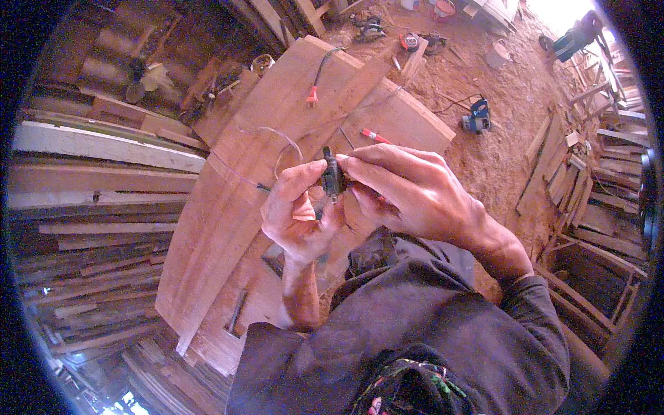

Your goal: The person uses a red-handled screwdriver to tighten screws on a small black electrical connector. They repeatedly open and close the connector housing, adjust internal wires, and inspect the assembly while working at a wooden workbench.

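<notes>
A small black electrical plug (333,178), with a metal prong showing at its lower end, is held upright in front of me. My left hand (299,211) pinches it from the left between thumb and fingers. From the right, my right hand (415,187) closes its fingertips on the same plug, and its inner fingers are partly hidden. Just beyond the hands, a thin pale cable (294,144) loops over the wooden boards (228,207), with a dark end near my left fingers. An orange plug (312,95) on a black cord and a red-and-white screwdriver-like stick (375,135) lie farther off.
A dark metal bar-like tool (236,313) lies on the boards at lower left. Stacked planks (104,242) fill the left side. On the dirt floor sit a blue power tool (477,117), a tape measure (409,43) and a bucket (497,54). Scrap wood (553,166) lies right.
</notes>
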Action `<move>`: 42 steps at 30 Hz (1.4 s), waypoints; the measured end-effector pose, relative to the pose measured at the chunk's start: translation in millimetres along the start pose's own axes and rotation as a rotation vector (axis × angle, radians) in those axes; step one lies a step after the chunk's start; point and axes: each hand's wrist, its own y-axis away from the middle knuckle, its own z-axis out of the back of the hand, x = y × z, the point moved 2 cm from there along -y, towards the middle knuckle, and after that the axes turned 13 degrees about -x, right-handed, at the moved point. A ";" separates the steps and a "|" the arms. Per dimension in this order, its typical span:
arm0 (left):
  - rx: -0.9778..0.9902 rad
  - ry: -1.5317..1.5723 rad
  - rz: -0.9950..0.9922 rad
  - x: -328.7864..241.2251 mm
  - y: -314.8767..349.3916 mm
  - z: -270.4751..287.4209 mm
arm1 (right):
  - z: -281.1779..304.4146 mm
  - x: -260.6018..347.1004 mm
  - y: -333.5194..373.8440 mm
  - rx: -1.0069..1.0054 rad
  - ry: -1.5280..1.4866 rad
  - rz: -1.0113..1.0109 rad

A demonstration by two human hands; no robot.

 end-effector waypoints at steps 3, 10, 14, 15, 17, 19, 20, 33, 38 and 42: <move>0.015 -0.031 0.041 -3.5 -0.4 -0.4 | -1.0 0.1 1.9 0.026 0.015 -0.007; -0.011 0.027 0.099 -3.1 1.9 -1.0 | -5.8 -2.2 3.9 0.008 -0.001 0.012; -0.002 -0.022 0.132 -5.1 -0.6 -2.1 | -7.3 -5.4 5.7 0.049 0.001 -0.041; 0.003 -0.016 0.154 -5.2 -0.4 -1.8 | -5.9 -5.6 5.3 0.070 0.001 -0.062; 0.007 -0.003 0.186 -4.3 0.6 -2.0 | -5.9 -7.4 5.1 0.092 -0.014 -0.088; 0.006 0.012 0.206 -2.0 2.2 -2.9 | -7.2 -11.2 4.5 0.094 -0.040 -0.094; 0.005 0.018 0.211 -1.4 3.4 -3.0 | -6.8 -11.2 4.9 0.109 -0.031 -0.109; -0.037 0.119 0.386 3.6 10.4 -2.3 | -5.0 -16.2 5.0 0.081 -0.039 -0.150; -0.082 0.378 0.567 1.1 4.5 -10.2 | -5.9 -16.7 5.2 0.003 -0.143 -0.266; -0.072 0.526 0.647 9.2 9.3 -8.8 | -6.1 -16.1 -0.4 -0.045 -0.130 -0.188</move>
